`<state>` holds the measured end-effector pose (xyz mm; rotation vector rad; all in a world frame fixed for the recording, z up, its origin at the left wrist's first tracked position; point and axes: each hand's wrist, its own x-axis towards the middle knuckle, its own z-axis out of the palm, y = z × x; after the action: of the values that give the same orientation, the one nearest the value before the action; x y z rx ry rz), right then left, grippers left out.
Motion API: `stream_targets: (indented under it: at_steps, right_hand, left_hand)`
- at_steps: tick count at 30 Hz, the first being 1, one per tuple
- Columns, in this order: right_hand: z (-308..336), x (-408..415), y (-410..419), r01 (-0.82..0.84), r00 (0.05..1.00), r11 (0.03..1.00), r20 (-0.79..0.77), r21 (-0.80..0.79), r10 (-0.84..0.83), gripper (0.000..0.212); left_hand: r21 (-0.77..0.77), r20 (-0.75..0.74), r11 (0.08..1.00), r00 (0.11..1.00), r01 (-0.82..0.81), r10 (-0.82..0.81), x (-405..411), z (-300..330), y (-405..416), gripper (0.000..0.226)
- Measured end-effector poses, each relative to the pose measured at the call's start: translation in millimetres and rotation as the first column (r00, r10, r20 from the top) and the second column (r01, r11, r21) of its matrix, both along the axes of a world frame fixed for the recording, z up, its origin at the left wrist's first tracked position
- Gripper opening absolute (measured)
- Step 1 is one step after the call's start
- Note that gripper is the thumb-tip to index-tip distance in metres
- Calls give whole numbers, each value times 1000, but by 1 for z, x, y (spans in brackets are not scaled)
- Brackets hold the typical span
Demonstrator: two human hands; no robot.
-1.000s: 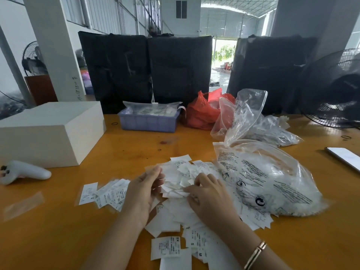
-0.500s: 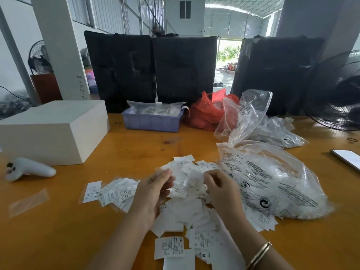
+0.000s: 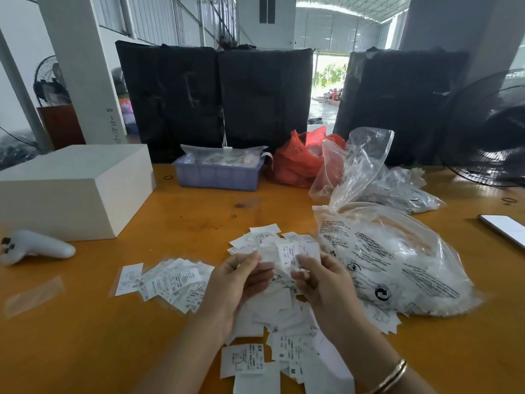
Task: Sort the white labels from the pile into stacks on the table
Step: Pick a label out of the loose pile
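A loose pile of white labels (image 3: 279, 311) lies on the orange table (image 3: 85, 336) in front of me. My left hand (image 3: 237, 282) and my right hand (image 3: 321, 282) are raised just above the pile. Both pinch a small bunch of white labels (image 3: 289, 254) between thumb and fingers; an "L" shows on one. A fanned stack of labels (image 3: 170, 282) sits to the left of my left hand. More labels marked XS, S and M (image 3: 255, 362) lie near the table's front edge.
A clear plastic bag of labels (image 3: 395, 265) lies right of the pile, with more clear bags (image 3: 397, 191) and a red bag (image 3: 298, 160) behind. A purple tray (image 3: 216, 174), white box (image 3: 71, 191), white controller (image 3: 34, 247) and phone (image 3: 505, 228) stand around. A fan (image 3: 494, 132) is far right.
Both hands have lifted off the pile and come together, carrying a small bunch of labels upward. The camera has shifted slightly.
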<state>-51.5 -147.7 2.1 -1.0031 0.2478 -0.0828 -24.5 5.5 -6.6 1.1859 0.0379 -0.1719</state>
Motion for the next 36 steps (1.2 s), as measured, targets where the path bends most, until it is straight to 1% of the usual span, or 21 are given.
stream_targets:
  at_steps: [3, 7, 9, 14, 18, 21, 25, 29, 33, 36]
  right_hand:
    - [-2, -3, 4, 49, 999, 998, 13, -44, -49, 12]
    - [-1, -6, 9, 95, 995, 995, 30, 15, -95, 10]
    - [-1, -7, 10, 96, 994, 995, 45, 12, -97, 9]
    - [-3, -8, 15, 73, 994, 992, 83, -99, -65, 11]
    - [-6, -9, 17, 62, 992, 946, 126, -317, -23, 12]
    - [-5, -9, 15, 69, 990, 910, 140, -409, -12, 10]
    - [-4, -8, 11, 24, 994, 895, 108, -446, 28, 4]
    - [-2, -8, 6, 3, 994, 904, 103, -428, 45, 4]
    - [-2, -7, 4, -25, 992, 876, 98, -481, 82, 1]
    - [-1, -7, 3, -60, 990, 871, 84, -487, 116, 2]
  left_hand:
    - [-15, 11, 1000, 1000, -14, 14, 0, 0, 0, 24]
    - [-15, 16, 999, 999, -29, 29, 1, -1, 0, 19]
    - [-1, 28, 1000, 999, -27, 27, 1, -1, 0, 19]
    - [33, 48, 999, 998, -31, 30, 1, -2, -1, 20]
    - [-3, -10, 999, 999, -49, 49, 2, -2, 1, 18]
    - [-33, -40, 998, 998, -45, 44, 2, -1, 1, 19]
    - [-80, -55, 995, 997, -58, 54, 2, 0, 2, 19]
    - [-103, -52, 992, 997, -68, 63, 2, 2, 4, 18]
    - [-70, -43, 995, 997, -70, 67, 1, 3, 4, 15]
    - [-9, -8, 998, 998, -62, 62, 0, 3, 4, 16]
